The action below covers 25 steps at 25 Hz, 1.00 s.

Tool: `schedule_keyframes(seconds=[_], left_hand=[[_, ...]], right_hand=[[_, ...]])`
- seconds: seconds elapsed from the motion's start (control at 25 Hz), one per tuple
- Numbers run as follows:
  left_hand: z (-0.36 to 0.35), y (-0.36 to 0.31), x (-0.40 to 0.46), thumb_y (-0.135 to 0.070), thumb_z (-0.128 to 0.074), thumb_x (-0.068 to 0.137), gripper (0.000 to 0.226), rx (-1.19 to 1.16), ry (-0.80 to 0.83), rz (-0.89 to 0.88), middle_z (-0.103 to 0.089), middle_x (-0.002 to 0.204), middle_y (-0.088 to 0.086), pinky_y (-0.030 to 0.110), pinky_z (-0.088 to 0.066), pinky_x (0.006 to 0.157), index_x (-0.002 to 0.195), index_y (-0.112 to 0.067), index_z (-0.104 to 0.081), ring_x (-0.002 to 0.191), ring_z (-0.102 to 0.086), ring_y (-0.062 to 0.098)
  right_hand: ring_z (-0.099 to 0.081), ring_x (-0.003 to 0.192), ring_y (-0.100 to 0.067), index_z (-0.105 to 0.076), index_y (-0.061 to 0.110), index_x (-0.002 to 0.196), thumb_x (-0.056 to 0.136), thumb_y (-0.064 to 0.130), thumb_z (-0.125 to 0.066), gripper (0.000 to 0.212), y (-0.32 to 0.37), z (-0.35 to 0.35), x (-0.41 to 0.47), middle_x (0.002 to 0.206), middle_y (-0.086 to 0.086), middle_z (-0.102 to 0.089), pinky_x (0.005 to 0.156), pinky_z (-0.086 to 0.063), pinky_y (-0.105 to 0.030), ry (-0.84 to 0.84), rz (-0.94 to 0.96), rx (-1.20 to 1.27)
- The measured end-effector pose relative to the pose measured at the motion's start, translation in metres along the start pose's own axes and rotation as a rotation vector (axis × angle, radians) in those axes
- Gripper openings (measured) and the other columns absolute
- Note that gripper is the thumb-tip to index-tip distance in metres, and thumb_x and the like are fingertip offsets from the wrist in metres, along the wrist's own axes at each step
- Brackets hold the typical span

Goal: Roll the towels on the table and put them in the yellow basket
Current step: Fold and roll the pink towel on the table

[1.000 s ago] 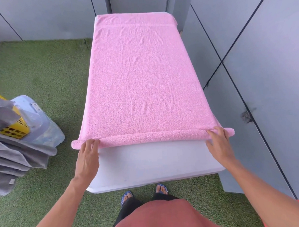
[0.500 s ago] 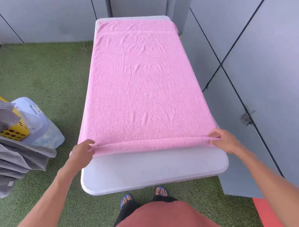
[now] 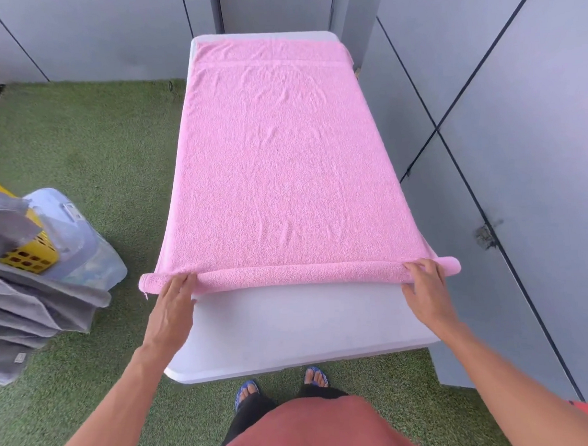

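Where fingers meet roll: both flat, gripping nothing.
Left hand (image 3: 171, 310): presses pink towel (image 3: 283, 162).
Right hand (image 3: 425, 289): likewise.
Yellow basket (image 3: 29, 256): left, mostly hidden under grey towels (image 3: 36, 301).

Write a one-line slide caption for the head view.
Both hands, left and right, press the pink towel's rolled near edge on the white table.

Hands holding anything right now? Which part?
Nothing is gripped. Left hand and right hand rest straight fingers on the rolled near edge of the pink towel, one near each end of the roll.
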State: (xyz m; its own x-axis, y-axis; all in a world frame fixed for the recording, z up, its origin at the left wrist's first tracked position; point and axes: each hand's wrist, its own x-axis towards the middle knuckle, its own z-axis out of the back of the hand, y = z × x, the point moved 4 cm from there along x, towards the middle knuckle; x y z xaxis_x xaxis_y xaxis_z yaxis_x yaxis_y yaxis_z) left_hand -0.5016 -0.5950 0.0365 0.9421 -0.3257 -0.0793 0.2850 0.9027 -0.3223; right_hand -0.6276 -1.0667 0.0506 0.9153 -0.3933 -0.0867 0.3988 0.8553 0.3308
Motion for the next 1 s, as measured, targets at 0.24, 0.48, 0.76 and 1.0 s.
schedule_keyframes(seconds=[0.24,0.48,0.76,1.0], left_hand=[[0.014,0.012,0.015,0.009,-0.049,0.086,0.03,0.067,0.191,0.052,-0.058,0.095,0.003,0.046,-0.048,0.077,0.105,-0.009,-0.062,0.1,-0.058,0.032],[0.026,0.025,0.018,-0.005,-0.062,0.088,0.026,-0.366,0.132,0.259,-0.061,0.11,0.009,0.03,-0.045,0.08,0.113,-0.012,-0.062,0.101,-0.058,0.029],[0.017,-0.002,-0.015,0.0,-0.079,0.069,0.038,0.043,-0.212,-0.028,-0.057,0.102,0.015,0.049,-0.049,0.076,0.104,-0.007,-0.066,0.09,-0.052,0.036],[0.015,-0.002,0.012,0.018,-0.062,0.073,0.037,0.06,-0.087,0.004,-0.061,0.102,0.015,0.047,-0.05,0.073,0.103,-0.004,-0.061,0.091,-0.055,0.037]], right_hand=[[-0.05,0.11,-0.035,-0.063,0.005,0.106,0.089,0.008,-0.057,0.018,-0.004,0.008,0.013,0.105,-0.011,-0.058,0.093,-0.04,-0.043,0.191,-0.005,-0.097],[-0.055,0.101,-0.021,-0.065,0.024,0.097,0.079,0.017,-0.073,0.022,-0.015,0.03,0.025,0.108,-0.006,-0.056,0.082,-0.042,-0.027,0.107,-0.279,0.246],[-0.039,0.107,-0.03,-0.066,0.009,0.106,0.083,0.008,-0.064,0.023,0.016,0.005,-0.018,0.107,-0.011,-0.055,0.099,-0.03,-0.04,-0.185,-0.098,-0.056],[-0.045,0.115,-0.036,-0.059,-0.002,0.117,0.08,-0.003,-0.065,0.038,0.01,0.0,0.004,0.115,-0.017,-0.059,0.104,-0.034,-0.044,0.016,-0.05,-0.095]])
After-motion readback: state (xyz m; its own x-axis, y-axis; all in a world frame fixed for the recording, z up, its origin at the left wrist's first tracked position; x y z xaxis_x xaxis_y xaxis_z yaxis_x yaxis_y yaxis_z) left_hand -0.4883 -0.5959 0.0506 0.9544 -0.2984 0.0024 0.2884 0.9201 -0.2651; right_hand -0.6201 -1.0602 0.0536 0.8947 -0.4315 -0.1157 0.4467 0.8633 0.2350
